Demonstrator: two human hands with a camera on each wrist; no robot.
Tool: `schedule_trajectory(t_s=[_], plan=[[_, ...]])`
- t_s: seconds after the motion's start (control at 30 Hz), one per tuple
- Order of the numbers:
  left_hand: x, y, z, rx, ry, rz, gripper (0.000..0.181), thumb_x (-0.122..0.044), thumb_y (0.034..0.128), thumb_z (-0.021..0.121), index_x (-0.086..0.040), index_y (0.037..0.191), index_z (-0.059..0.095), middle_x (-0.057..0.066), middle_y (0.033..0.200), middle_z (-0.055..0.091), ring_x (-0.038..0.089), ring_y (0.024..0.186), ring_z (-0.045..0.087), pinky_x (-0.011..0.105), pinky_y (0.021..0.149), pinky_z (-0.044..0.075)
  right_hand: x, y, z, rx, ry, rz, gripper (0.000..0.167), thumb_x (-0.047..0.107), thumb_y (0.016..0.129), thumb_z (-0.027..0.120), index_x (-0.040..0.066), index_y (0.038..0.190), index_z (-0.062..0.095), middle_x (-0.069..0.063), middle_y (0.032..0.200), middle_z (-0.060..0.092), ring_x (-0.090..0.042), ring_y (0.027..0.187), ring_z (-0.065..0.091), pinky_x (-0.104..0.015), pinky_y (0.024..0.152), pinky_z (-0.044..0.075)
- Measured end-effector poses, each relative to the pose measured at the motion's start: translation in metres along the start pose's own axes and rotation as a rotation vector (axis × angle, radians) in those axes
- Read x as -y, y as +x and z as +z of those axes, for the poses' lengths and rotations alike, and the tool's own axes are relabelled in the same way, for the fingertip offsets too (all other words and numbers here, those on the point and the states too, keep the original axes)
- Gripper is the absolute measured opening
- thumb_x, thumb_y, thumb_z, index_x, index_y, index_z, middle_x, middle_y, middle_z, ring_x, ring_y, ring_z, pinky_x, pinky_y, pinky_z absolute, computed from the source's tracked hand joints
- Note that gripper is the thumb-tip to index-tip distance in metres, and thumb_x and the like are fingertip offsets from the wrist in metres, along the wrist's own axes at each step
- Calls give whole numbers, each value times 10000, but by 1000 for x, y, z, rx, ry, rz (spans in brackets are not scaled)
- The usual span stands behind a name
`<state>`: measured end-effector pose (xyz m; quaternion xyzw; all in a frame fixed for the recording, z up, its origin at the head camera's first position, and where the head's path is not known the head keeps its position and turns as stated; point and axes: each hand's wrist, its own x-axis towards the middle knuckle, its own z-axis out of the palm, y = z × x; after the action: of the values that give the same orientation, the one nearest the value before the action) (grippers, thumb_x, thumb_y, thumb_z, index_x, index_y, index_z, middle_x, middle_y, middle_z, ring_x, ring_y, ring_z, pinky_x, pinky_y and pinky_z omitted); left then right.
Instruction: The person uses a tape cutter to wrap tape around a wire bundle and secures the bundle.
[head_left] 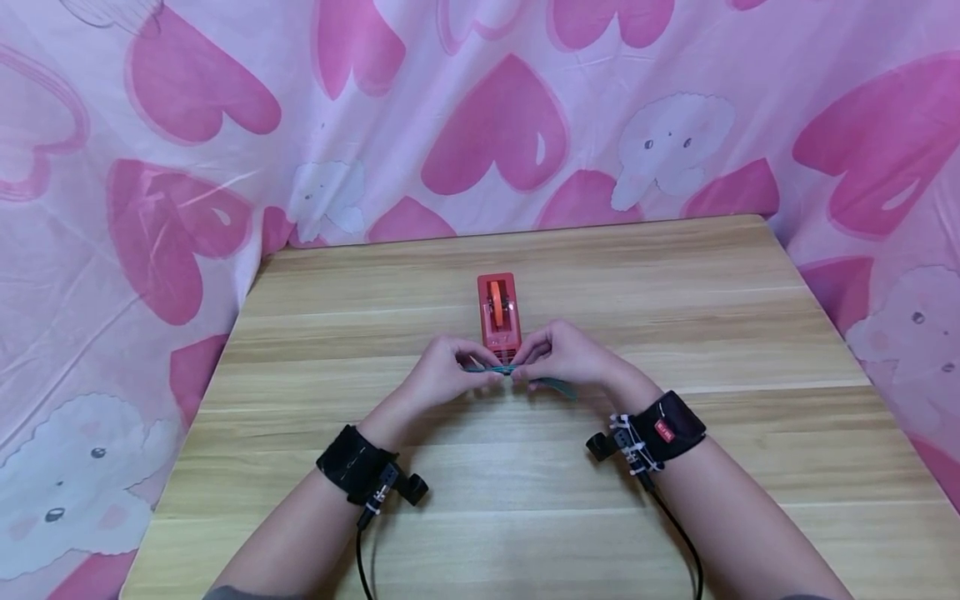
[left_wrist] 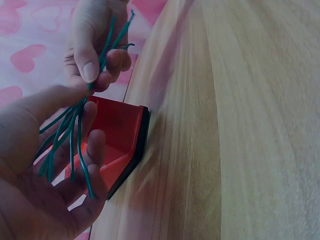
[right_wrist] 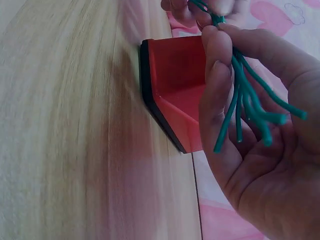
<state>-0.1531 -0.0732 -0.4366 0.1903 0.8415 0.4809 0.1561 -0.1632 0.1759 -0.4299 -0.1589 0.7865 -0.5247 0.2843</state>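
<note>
A bundle of thin green cords (head_left: 558,386) is stretched between both hands just in front of a red tape dispenser (head_left: 501,335). My left hand (head_left: 447,371) pinches the bundle near its middle with thumb and fingertips; loose cord ends (left_wrist: 78,135) fan out over its palm in the left wrist view. Close beside it, my right hand (head_left: 561,354) pinches the same bundle, and more free cord ends (right_wrist: 245,92) spread across that palm. The fingertips of both hands nearly meet and cover the middle of the bundle. Whether tape lies on it, I cannot tell.
An orange wheel (head_left: 496,304) sits inside the dispenser, which stands on the wooden table (head_left: 375,292). Behind the table hangs a pink curtain (head_left: 390,125) with hearts. Black wrist bands (head_left: 667,425) with small cameras and cables are on both arms.
</note>
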Motion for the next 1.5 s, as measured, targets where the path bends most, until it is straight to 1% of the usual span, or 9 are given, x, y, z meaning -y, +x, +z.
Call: schedule_trajectory(t_s=[0.1, 0.33, 0.63, 0.73, 0.87, 1.03, 1.17, 1.3, 1.5], plan=[[2, 0, -1, 32, -30, -8, 122, -293, 911, 808, -216, 1007, 804, -26, 944, 760, 226, 769, 669, 288, 631, 519, 0, -1, 1, -7, -29, -42, 121, 148, 882, 819, 105, 987, 779, -73, 935, 787, -289, 794, 759, -388, 760, 628], [1, 1, -5, 102, -133, -61, 192, -306, 986, 718, -163, 1094, 786, 102, 1051, 774, 344, 861, 696, 435, 721, 572, 0, 0, 1, -52, -112, -138, 75, 116, 868, 831, 120, 928, 786, -33, 878, 776, -312, 770, 746, -348, 683, 617], [4, 4, -6, 175, -188, -86, 166, -243, 1001, 697, -140, 1109, 768, 92, 993, 793, 407, 855, 694, 410, 728, 569, 2, -2, 1, -87, -192, -233, 72, 122, 864, 840, 168, 900, 797, 15, 874, 765, -193, 748, 688, -280, 667, 574], [4, 4, -6, 173, -209, -95, 162, -230, 1001, 697, -129, 1106, 768, 102, 994, 796, 418, 856, 698, 394, 731, 562, 2, -3, 1, -101, -217, -258, 78, 125, 866, 840, 182, 901, 800, 26, 881, 766, -186, 758, 666, -266, 673, 549], [4, 4, -6, 169, -211, -85, 151, -196, 985, 718, -103, 1090, 772, 120, 1005, 796, 379, 893, 739, 377, 762, 584, 1, -4, 1, -102, -230, -294, 97, 77, 865, 832, 163, 904, 804, 16, 904, 781, -173, 808, 684, -283, 732, 566], [3, 3, -6, 159, -178, -64, 155, -197, 940, 773, -102, 1062, 778, 66, 1006, 795, 253, 928, 762, 340, 774, 589, 3, -5, 1, -109, -253, -310, 152, 54, 856, 835, 198, 895, 807, 50, 930, 786, -136, 886, 714, -373, 859, 579], [3, 3, -5, 144, -145, -56, 146, -216, 905, 814, -140, 1026, 789, 12, 983, 790, 173, 912, 746, 316, 761, 565, 3, -4, 1, -118, -268, -318, 181, 50, 842, 845, 223, 881, 807, 75, 927, 784, -120, 897, 719, -392, 883, 580], [4, 4, -5, 132, -111, -55, 137, -219, 881, 836, -157, 998, 801, -1, 932, 787, 205, 855, 727, 302, 717, 543, 2, -4, 2, -118, -279, -304, 171, 66, 832, 856, 220, 879, 799, 86, 909, 777, -122, 875, 718, -353, 849, 588], [4, 4, -4, 114, -94, -42, 109, -209, 874, 843, -171, 973, 818, -4, 882, 783, 228, 759, 671, 256, 635, 491, 2, -3, 0, -113, -282, -231, 174, 132, 823, 880, 219, 922, 767, 80, 921, 761, -136, 858, 699, -330, 814, 587]])
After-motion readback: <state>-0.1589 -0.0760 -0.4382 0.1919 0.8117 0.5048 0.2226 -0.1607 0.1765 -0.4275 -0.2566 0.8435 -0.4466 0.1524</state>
